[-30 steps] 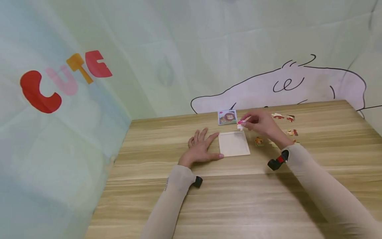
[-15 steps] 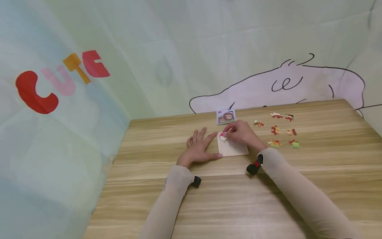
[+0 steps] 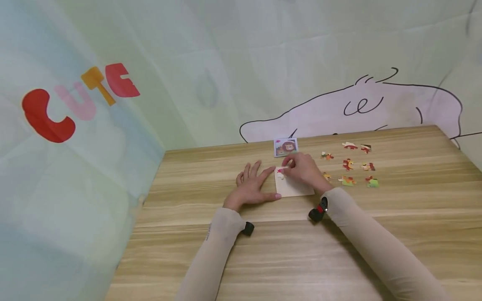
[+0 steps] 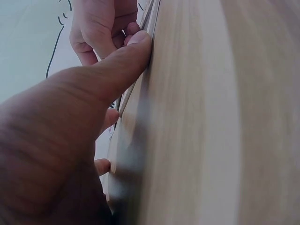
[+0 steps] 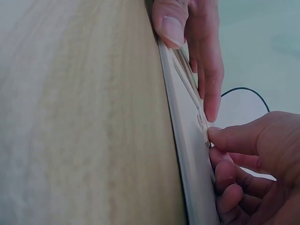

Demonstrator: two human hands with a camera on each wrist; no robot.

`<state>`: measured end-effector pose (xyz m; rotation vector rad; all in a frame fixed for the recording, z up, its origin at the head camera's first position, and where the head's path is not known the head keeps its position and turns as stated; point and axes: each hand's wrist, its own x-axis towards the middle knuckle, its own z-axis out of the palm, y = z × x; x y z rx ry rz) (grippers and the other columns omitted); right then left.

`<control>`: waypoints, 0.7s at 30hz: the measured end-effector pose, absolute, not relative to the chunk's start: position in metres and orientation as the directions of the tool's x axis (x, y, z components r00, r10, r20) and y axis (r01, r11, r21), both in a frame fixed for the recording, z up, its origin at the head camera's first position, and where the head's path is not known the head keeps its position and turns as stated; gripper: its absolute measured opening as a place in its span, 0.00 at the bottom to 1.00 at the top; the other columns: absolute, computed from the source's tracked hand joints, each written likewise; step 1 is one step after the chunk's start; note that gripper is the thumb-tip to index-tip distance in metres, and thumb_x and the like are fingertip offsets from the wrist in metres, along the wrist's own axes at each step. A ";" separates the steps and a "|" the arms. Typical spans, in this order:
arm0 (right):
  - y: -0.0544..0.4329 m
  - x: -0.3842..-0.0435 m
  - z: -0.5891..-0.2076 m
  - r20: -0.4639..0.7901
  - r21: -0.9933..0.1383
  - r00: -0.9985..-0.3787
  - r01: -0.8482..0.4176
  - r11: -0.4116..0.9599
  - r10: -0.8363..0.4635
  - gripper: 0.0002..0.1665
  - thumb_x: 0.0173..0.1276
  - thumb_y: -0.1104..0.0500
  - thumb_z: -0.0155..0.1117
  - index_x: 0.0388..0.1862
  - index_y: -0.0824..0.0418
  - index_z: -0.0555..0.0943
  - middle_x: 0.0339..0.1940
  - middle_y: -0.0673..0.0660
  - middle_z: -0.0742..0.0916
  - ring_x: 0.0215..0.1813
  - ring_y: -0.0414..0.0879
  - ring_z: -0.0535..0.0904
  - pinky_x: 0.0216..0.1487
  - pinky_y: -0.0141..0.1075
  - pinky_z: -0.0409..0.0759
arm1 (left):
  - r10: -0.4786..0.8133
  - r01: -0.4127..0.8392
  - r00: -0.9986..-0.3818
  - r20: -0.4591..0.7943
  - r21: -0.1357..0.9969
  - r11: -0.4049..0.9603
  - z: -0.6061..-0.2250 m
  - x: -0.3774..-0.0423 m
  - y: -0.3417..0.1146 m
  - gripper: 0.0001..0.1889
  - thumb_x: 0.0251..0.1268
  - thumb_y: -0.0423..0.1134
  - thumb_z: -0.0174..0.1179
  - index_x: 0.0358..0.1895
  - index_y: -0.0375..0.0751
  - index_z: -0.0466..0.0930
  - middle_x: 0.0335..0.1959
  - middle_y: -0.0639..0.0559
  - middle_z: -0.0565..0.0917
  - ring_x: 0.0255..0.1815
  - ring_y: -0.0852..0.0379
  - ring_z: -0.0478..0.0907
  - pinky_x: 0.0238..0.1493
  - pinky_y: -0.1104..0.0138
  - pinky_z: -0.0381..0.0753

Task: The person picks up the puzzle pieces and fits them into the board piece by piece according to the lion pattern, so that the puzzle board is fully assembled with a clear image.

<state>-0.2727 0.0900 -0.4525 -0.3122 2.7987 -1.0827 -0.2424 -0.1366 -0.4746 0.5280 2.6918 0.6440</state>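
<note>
A square, pale wooden puzzle tray lies flat on the table. My left hand is spread at its left side, with the thumb on the near left corner and the index fingertip at the far left corner. In the tray's far left corner is a jigsaw piece, white with pink. My right hand reaches over the tray and pinches that piece between thumb and fingers. The right wrist view shows the right thumb right at the piece, low over the tray.
Behind the tray lies a square lion picture card. Several loose jigsaw pieces, among them a green one and a red and yellow one, are spread to the right on the wooden table. A printed cloth hangs behind.
My right hand has carried the jigsaw piece leftward from beside the picture card into the tray's far left corner. Over the last half second it barely shifts. The left hand stays put.
</note>
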 end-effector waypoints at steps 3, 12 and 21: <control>0.088 -0.273 -0.452 -0.034 -0.680 -0.972 -0.149 0.718 -0.234 0.11 0.72 0.56 0.71 0.50 0.60 0.88 0.42 0.63 0.90 0.42 0.54 0.81 0.40 0.38 0.74 | 0.413 0.269 -0.883 -0.221 0.483 0.833 -0.474 -0.242 -0.137 0.51 0.64 0.71 0.68 0.87 0.70 0.52 0.93 0.46 0.34 0.91 0.33 0.23 0.85 0.31 0.32; 0.096 -0.269 -0.456 -0.029 -0.793 -0.979 -0.100 0.601 -0.201 0.17 0.76 0.53 0.70 0.58 0.59 0.85 0.40 0.62 0.90 0.34 0.48 0.83 0.34 0.35 0.76 | 0.411 0.266 -0.885 -0.217 0.488 0.831 -0.473 -0.237 -0.141 0.51 0.64 0.71 0.68 0.87 0.71 0.52 0.93 0.47 0.34 0.91 0.32 0.24 0.84 0.30 0.33; 0.147 -0.270 -0.427 0.032 -0.909 -0.998 -0.052 0.413 -0.053 0.21 0.81 0.49 0.66 0.64 0.59 0.82 0.39 0.57 0.87 0.31 0.47 0.81 0.31 0.34 0.80 | 0.448 0.297 -0.869 -0.207 0.507 0.809 -0.472 -0.238 -0.132 0.51 0.65 0.68 0.68 0.88 0.69 0.51 0.93 0.46 0.32 0.91 0.33 0.21 0.85 0.32 0.30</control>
